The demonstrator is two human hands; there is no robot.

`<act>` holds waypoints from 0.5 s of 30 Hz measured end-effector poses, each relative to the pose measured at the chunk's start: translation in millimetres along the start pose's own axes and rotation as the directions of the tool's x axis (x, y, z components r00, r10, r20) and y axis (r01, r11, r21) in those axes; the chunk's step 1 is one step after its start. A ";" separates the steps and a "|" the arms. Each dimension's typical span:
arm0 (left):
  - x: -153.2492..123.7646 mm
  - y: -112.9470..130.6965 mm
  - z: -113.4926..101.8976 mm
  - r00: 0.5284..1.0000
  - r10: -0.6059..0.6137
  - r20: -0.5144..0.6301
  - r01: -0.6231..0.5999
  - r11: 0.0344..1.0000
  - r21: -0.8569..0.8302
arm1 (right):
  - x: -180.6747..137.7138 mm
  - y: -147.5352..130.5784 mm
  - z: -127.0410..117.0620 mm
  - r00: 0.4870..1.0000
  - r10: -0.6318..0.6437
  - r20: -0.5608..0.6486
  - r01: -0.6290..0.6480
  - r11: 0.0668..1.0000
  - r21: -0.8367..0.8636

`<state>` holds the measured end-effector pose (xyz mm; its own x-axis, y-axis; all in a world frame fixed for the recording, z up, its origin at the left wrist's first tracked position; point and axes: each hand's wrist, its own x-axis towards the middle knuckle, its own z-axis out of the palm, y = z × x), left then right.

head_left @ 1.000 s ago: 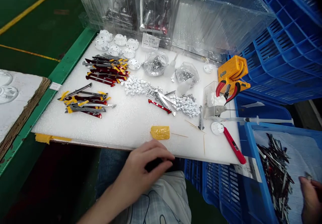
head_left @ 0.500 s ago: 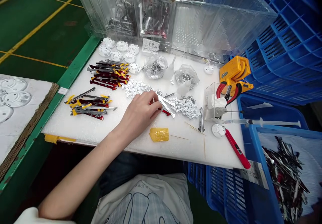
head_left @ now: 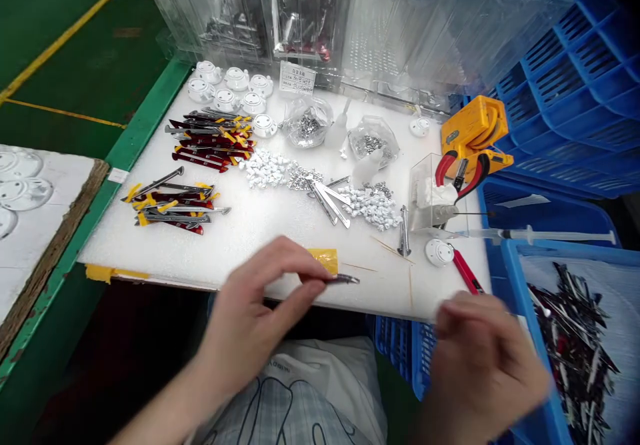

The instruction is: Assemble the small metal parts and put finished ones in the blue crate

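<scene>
Between its thumb and forefinger, my left hand (head_left: pixel 273 305) pinches a thin dark strip-like part (head_left: pixel 344 279) with a shiny tip, just in front of the yellow tape block (head_left: pixel 325 259). My right hand (head_left: pixel 487 358), blurred by motion, hovers at the table's front right corner beside the red-handled tool (head_left: pixel 467 270); whether its curled fingers hold anything cannot be made out. Farther back, several white and silver strips (head_left: pixel 331 203) lie fanned out between a pile of small white pieces (head_left: pixel 373 208) and a heap of tiny metal parts (head_left: pixel 301 177).
At the left lie bundles of dark and red strips with yellow tags (head_left: pixel 213 139). White round parts (head_left: pixel 225 101) stand behind them. Red-handled pliers (head_left: pixel 461 175), a yellow tape dispenser (head_left: pixel 475 131) and a syringe (head_left: pixel 540 235) are at the right. A blue crate (head_left: pixel 515 258) holds many strips.
My left hand has drawn back from the fanned strips toward the front edge with one dark strip. My right hand has come into view at the lower right.
</scene>
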<state>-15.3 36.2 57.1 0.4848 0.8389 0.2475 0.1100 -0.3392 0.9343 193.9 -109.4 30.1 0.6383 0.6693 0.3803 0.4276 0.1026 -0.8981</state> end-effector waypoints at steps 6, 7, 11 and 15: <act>-40.4 -12.0 27.0 0.957 -0.291 0.015 0.284 0.920 -0.269 | 2.7 -17.1 51.9 0.903 -0.093 0.419 0.025 0.986 0.166; -42.6 -12.6 27.5 0.959 -0.285 0.006 0.275 0.920 -0.278 | 3.8 -19.5 54.6 0.893 -0.104 0.438 0.028 0.984 0.177; -45.3 -10.6 20.7 0.985 -0.163 -0.054 0.153 0.976 -0.153 | 2.9 -23.3 57.4 0.883 -0.102 0.458 0.019 0.983 0.181; -49.7 -9.2 12.8 0.995 -0.049 -0.088 0.053 0.998 0.041 | -3.6 -22.7 56.4 0.890 -0.065 0.452 -0.031 0.979 0.202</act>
<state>-29.3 -7.9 32.9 0.4003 0.8887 0.2233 0.1705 -0.3117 0.9348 145.8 -72.6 36.7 0.2506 0.9214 0.2970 0.2696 0.2282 -0.9355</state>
